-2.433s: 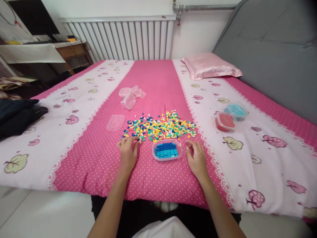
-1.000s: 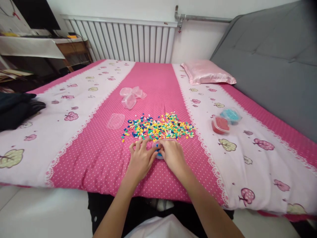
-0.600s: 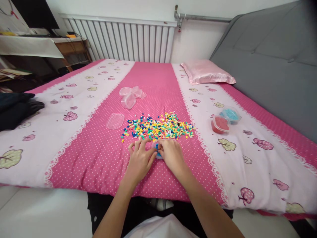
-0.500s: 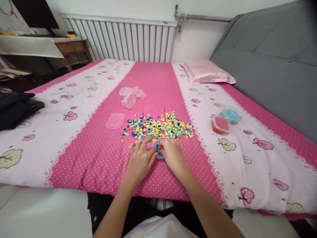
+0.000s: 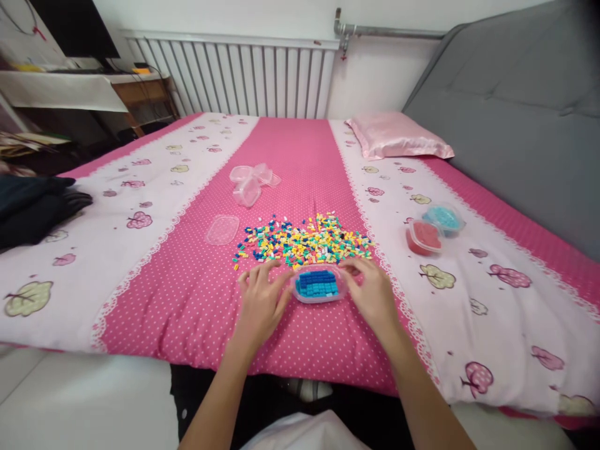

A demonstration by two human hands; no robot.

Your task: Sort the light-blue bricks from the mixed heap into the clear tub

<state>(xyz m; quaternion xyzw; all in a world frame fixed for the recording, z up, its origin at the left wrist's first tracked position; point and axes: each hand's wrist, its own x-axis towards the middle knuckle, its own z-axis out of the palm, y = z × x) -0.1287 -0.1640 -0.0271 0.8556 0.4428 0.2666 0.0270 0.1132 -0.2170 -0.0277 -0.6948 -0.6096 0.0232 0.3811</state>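
A clear plastic container [image 5: 319,299] sits near the front of the bed, with small building bricks [image 5: 317,284] in neat rows inside it, dark blue at the back and lighter blue in front. My left hand [image 5: 262,299] is at its left end, fingers apart and the thumb close to the rim. At the right end is my right hand [image 5: 375,290], fingers loosely bent and apart from the thumb, close to or touching the rim. Just beyond the container lies a loose spread of tiny bricks [image 5: 304,242] in yellow, white, green, blue and pink.
A clear lid [image 5: 222,230] lies left of the loose bricks, and several clear containers [image 5: 247,190] lie farther back. On the right stand a container of red pieces [image 5: 424,237] and one of light blue pieces [image 5: 444,220]. A pink pillow [image 5: 398,135] rests at the back right.
My right hand has left the inside of the container and moved right to its right end, uncovering the blue rows. My left hand stays at the left end. The view has shifted slightly.
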